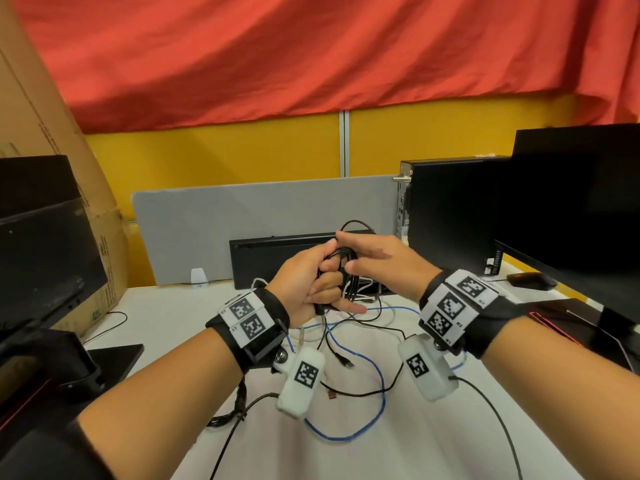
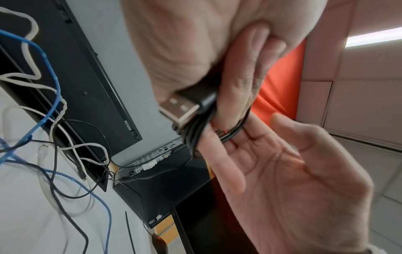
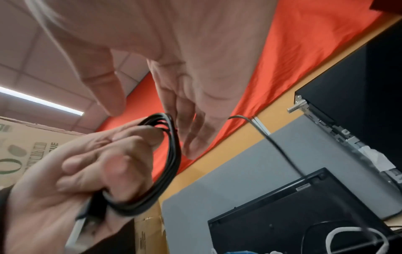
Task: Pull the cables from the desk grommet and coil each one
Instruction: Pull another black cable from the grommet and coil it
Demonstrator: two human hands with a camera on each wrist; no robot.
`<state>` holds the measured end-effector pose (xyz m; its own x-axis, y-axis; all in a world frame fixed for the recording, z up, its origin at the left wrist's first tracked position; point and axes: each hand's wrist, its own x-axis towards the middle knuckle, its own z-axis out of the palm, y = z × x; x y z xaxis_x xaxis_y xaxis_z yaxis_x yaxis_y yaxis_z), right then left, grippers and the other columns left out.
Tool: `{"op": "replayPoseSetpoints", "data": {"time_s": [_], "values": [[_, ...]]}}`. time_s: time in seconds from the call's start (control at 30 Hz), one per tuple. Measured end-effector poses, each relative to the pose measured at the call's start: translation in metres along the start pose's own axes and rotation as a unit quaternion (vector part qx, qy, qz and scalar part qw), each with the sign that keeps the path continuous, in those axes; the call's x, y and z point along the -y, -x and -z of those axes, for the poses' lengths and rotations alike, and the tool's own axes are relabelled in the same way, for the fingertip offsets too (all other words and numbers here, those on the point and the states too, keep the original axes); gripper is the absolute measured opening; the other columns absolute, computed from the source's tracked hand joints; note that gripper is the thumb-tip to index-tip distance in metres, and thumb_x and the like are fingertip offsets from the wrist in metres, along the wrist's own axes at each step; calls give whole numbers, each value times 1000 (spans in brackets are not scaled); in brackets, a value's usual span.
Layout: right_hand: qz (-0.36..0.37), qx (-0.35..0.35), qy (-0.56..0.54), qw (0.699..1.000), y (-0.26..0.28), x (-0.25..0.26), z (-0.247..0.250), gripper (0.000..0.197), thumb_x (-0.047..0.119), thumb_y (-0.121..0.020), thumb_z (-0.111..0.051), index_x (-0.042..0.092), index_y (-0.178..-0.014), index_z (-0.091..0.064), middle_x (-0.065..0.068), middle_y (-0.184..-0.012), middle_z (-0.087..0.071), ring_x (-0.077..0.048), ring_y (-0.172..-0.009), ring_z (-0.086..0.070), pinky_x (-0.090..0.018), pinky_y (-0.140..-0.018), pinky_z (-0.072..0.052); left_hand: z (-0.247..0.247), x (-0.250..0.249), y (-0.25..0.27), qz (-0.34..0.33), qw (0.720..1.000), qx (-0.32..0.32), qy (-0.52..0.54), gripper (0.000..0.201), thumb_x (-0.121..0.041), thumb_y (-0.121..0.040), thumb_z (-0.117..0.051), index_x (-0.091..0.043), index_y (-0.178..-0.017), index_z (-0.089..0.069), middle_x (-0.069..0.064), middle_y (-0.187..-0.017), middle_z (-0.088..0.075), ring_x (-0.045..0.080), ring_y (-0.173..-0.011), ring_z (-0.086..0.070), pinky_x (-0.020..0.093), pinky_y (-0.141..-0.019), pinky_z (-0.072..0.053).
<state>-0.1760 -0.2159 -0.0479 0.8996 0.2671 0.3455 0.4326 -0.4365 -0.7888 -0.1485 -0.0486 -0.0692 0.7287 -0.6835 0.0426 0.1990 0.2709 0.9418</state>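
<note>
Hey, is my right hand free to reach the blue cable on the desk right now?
Probably yes. The right hand is open beside the black cable coil that the left hand grips, and the blue cable lies loose on the desk below with nothing covering it.

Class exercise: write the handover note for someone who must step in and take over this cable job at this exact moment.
Left hand: grips the black cable coil with its USB plug.
Right hand: open, fingers straight beside the coil.
Done: several black loops wound.
Left: the coil's tail is loose; blue cable, white cable and other black cables lie uncoiled on the desk.
</note>
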Motion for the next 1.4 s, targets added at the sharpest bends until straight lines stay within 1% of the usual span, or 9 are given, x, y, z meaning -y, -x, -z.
{"op": "replayPoseSetpoints", "data": {"time_s": [0.17, 0.27, 0.37, 0.5, 0.6, 0.8, 1.0, 1.2, 1.4], "values": [[40, -39, 32, 998, 3, -3, -11, 61, -8, -81, -64, 19, -135, -55, 0, -118, -67, -12, -107, -65, -34, -97, -52, 6, -3, 0, 13, 1000, 12, 15, 49, -45, -102, -36, -19, -60, -35, -5, -35, -25, 8, -27, -21, 47, -73, -58], [71, -59, 30, 995, 3, -5, -13, 51, -11, -79, -62, 28, -112, -69, 4, -102, -73, -7, -97, -68, -26, -87, -56, 6, -4, 0, 31, 999, 32, -15, 50, -45, -102, -34, -19, -59, -36, -6, -36, -26, 8, -28, -23, 43, -70, -59], [64, -99, 34, 992, 1, -7, -16, 30, -4, -82, -67, 17, -102, -75, 7, -85, -73, 0, -78, -66, -17, -72, -53, 4, -4, 2, 35, 998, 30, -45, 50, -43, -101, -35, -19, -57, -39, -6, -37, -26, 9, -29, -25, 36, -61, -56], [24, -123, 93, 988, 0, -8, -23, 21, 1, -86, -62, 17, -92, -75, 6, -77, -69, -7, -73, -63, -22, -70, -52, 3, -3, 3, 25, 997, 4, -76, 50, -41, -101, -37, -18, -57, -38, -5, -41, -23, 11, -33, -21, 30, -51, -43], [13, -129, 171, 977, -1, -7, -26, 23, 2, -87, -54, 21, -83, -67, 10, -70, -60, -3, -65, -55, -13, -57, -39, 0, -3, 1, 11, 992, -30, -121, 50, -40, -102, -37, -17, -57, -36, -4, -46, -21, 13, -38, -16, 30, -50, -34], [23, -157, 253, 954, -1, -4, -26, 14, 2, -88, -49, 4, -88, -63, -7, -81, -62, -22, -76, -55, -30, -66, -44, -9, -4, -5, -50, 975, -116, -182, 51, -38, -102, -40, -16, -57, -37, -3, -48, -21, 13, -40, -17, 27, -46, -30], [45, -154, 296, 942, -2, -2, -27, 15, 1, -86, -51, 13, -77, -55, 1, -78, -48, -15, -74, -43, -23, -64, -28, -7, -3, -12, -106, 959, -185, -186, 45, -32, -102, -43, -10, -63, -47, -2, -46, -25, 13, -39, -18, 22, -42, -27], [74, -172, 205, 961, 0, -8, -18, 27, 23, -72, -82, 21, -91, -62, 12, -71, -51, -1, -60, -44, -15, -59, -37, -2, 1, -14, -108, 954, -199, -195, 43, -34, -102, -41, -15, -64, -44, 5, -55, -33, 11, -39, -22, 20, -40, -27], [24, -233, 10, 972, 4, -12, -19, 37, 32, -66, -87, 16, -76, -55, 0, -53, -47, -10, -47, -39, -23, -49, -39, -4, 1, -16, -129, 936, -220, -242, 38, -39, -103, -38, -17, -74, -49, -2, -53, -33, 10, -41, -27, 22, -41, -31]]}}
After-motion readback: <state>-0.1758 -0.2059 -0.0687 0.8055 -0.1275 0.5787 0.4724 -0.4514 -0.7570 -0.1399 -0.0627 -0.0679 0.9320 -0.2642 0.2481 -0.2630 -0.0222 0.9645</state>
